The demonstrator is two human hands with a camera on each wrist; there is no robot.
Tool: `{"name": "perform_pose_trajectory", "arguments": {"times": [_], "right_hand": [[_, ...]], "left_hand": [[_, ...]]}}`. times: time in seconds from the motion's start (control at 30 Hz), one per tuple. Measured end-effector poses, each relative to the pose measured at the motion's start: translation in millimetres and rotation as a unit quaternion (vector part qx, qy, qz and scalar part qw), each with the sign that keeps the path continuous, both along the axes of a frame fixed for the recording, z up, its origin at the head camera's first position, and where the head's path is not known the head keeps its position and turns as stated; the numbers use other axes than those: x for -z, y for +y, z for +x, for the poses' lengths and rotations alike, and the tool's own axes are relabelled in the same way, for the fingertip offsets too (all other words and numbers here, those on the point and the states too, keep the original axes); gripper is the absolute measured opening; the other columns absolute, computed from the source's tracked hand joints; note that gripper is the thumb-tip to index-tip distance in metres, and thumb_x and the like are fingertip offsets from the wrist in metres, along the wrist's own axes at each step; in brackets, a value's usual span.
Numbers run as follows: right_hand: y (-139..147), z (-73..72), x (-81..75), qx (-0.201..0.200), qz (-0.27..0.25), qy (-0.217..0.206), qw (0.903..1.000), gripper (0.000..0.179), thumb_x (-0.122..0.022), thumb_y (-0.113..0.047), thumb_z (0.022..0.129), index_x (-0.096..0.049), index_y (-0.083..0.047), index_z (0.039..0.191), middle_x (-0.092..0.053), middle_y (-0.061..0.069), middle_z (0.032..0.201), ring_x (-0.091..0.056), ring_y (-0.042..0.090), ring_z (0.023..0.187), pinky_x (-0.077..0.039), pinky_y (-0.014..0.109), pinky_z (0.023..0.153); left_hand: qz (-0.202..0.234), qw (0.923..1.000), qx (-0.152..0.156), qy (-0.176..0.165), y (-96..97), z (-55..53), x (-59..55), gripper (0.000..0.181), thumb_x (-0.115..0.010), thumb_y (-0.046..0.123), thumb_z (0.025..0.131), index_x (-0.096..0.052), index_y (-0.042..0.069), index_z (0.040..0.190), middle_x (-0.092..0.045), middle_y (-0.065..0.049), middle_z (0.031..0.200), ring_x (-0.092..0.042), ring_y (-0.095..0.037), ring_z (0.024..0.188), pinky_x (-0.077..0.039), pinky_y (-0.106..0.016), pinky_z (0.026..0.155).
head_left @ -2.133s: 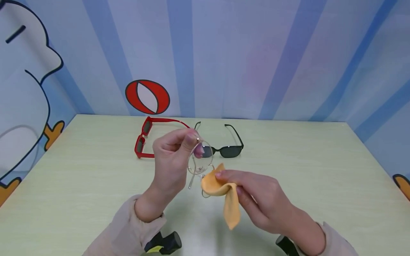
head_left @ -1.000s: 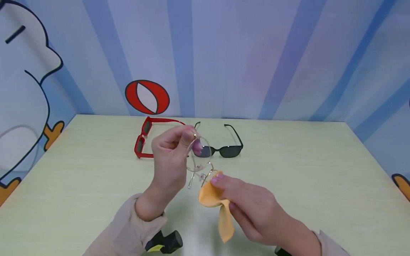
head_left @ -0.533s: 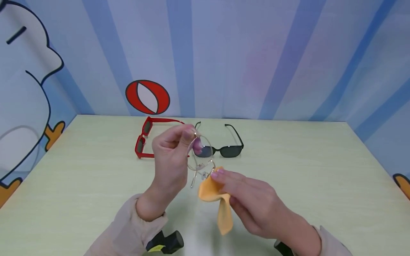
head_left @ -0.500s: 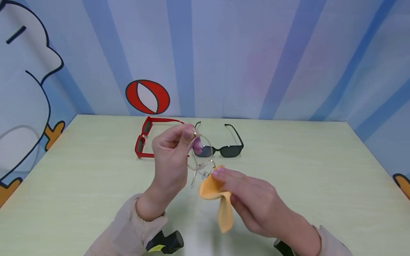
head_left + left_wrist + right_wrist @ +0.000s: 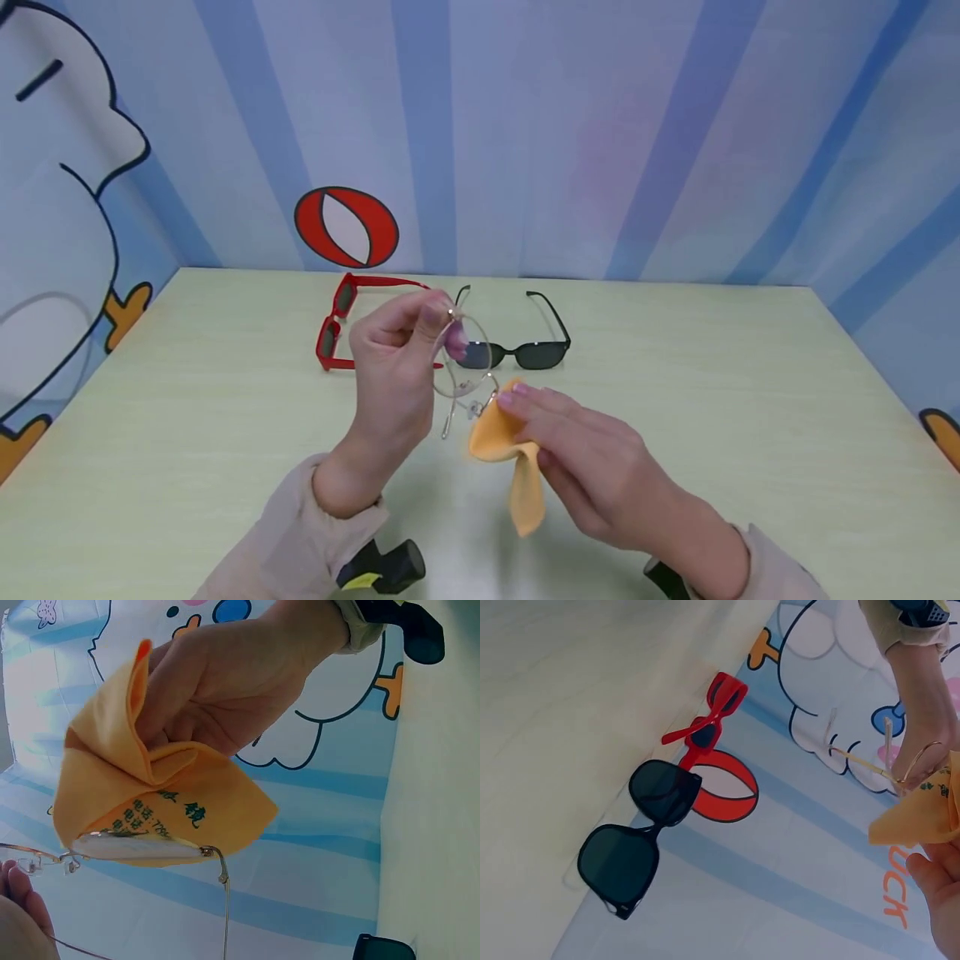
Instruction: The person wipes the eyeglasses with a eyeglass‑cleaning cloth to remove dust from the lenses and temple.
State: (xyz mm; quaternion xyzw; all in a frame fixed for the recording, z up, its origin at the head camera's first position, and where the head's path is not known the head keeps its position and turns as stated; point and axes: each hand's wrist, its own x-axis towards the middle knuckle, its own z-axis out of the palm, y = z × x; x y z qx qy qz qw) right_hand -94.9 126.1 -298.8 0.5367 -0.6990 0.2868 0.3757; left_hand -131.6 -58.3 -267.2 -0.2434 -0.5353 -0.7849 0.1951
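My left hand [image 5: 393,362] pinches one end of a pair of thin gold-rimmed eyeglasses [image 5: 489,354] with clear round lenses, held up above the table. My right hand [image 5: 600,471] grips an orange-yellow cleaning cloth [image 5: 498,433], folded around the lower lens. In the left wrist view the cloth [image 5: 112,769], with dark green print, lies against that lens [image 5: 142,846], and a thin temple arm hangs down beside it. The right wrist view has the cloth [image 5: 919,814] at its right edge, next to part of the gold frame. Most of the lower lens is hidden by the cloth in the head view.
Behind my hands, red-framed sunglasses [image 5: 330,333] and black sunglasses [image 5: 540,356] lie on the pale table [image 5: 750,417]. My left hand partly covers the red pair. A blue striped backdrop [image 5: 525,142] with cartoon figures stands along the table's back and sides.
The cloth first moved down the lower lens, baring part of its rim, then came back up slightly with my right hand. My left hand has shifted slightly up and left, still holding the eyeglasses.
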Motion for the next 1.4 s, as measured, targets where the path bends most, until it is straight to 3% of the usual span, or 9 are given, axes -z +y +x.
{"name": "perform_pose_trajectory", "arguments": {"times": [0.6,0.67,0.73,0.83,0.9,1.03,1.13,1.23,1.4], "right_hand": [[3,4.4,7.9,-0.049,0.049,-0.023,0.9974,0.026,-0.041,-0.012,0.100,-0.059,0.006,0.107,-0.062,0.018,0.116,-0.061,0.029,0.106,-0.047,0.033,0.091],[9,3.9,11.5,-0.047,0.051,-0.048,0.9964,0.029,-0.040,-0.013,0.100,-0.058,0.006,0.112,-0.063,0.016,0.115,-0.062,0.027,0.104,-0.047,0.031,0.090],[18,4.6,14.4,-0.037,0.037,-0.125,0.9908,0.027,-0.041,-0.013,0.100,-0.059,0.003,0.113,-0.064,0.013,0.113,-0.065,0.018,0.096,-0.050,0.023,0.083],[28,6.1,13.8,-0.001,-0.037,-0.291,0.9559,0.021,-0.043,-0.006,0.099,-0.060,-0.001,0.110,-0.067,0.009,0.107,-0.065,0.011,0.082,-0.051,0.020,0.064],[31,6.3,9.6,0.028,-0.121,-0.407,0.9050,0.018,-0.044,-0.003,0.098,-0.060,-0.001,0.107,-0.068,0.007,0.100,-0.062,0.009,0.074,-0.050,0.020,0.056],[23,3.8,-3.6,0.037,-0.287,-0.560,0.7764,0.019,-0.045,-0.012,0.099,-0.059,-0.005,0.109,-0.063,0.007,0.099,-0.060,0.015,0.083,-0.052,0.024,0.066],[11,1.6,-8.1,-0.010,-0.329,-0.614,0.7169,0.019,-0.047,-0.018,0.099,-0.060,-0.012,0.112,-0.060,0.008,0.109,-0.058,0.017,0.095,-0.051,0.025,0.076],[-2,3.0,-6.4,-0.045,-0.290,-0.638,0.7117,0.025,-0.051,-0.015,0.097,-0.058,-0.008,0.120,-0.062,0.010,0.112,-0.060,0.019,0.097,-0.052,0.027,0.080],[-17,6.7,-0.9,-0.072,-0.207,-0.637,0.7393,0.046,-0.066,-0.010,0.087,-0.049,0.004,0.127,-0.064,0.017,0.108,-0.065,0.020,0.090,-0.053,0.029,0.077]], "left_hand": [[0.002,1.0000,-0.005,0.005,-0.7,-1.2,0.9,0.011,-0.064,0.033,0.084,-0.071,0.026,0.086,-0.060,0.004,0.070,-0.056,-0.010,0.063,-0.051,-0.019,0.063],[0.003,1.0000,-0.009,0.004,-0.5,-2.1,0.8,0.011,-0.064,0.033,0.084,-0.071,0.026,0.086,-0.060,0.004,0.069,-0.056,-0.010,0.063,-0.051,-0.019,0.063],[0.007,0.9999,-0.010,0.003,-0.3,-2.5,0.4,0.011,-0.064,0.034,0.083,-0.071,0.026,0.086,-0.060,0.004,0.069,-0.056,-0.010,0.063,-0.051,-0.019,0.062],[0.012,0.9999,-0.011,-0.001,0.1,-3.1,0.5,0.011,-0.065,0.034,0.083,-0.071,0.026,0.086,-0.060,0.004,0.069,-0.056,-0.010,0.063,-0.051,-0.020,0.062],[0.015,0.9998,-0.010,-0.005,0.5,-3.2,0.5,0.011,-0.065,0.033,0.083,-0.071,0.025,0.086,-0.060,0.003,0.069,-0.056,-0.010,0.063,-0.051,-0.020,0.062],[0.018,0.9997,-0.008,-0.015,2.7,-3.1,0.0,0.011,-0.065,0.033,0.083,-0.071,0.025,0.085,-0.060,0.003,0.069,-0.056,-0.010,0.063,-0.050,-0.020,0.062],[0.018,0.9996,-0.008,-0.022,4.8,-2.7,-0.2,0.011,-0.065,0.034,0.083,-0.071,0.025,0.085,-0.060,0.003,0.069,-0.056,-0.010,0.063,-0.050,-0.020,0.063],[0.016,0.9996,-0.008,-0.024,6.2,-2.7,0.4,0.011,-0.065,0.035,0.082,-0.071,0.025,0.085,-0.059,0.003,0.068,-0.055,-0.010,0.063,-0.050,-0.019,0.062],[0.009,0.9999,-0.004,-0.013,6.4,-2.8,1.6,0.012,-0.064,0.036,0.081,-0.070,0.026,0.084,-0.059,0.004,0.068,-0.055,-0.009,0.063,-0.050,-0.018,0.062]]}}
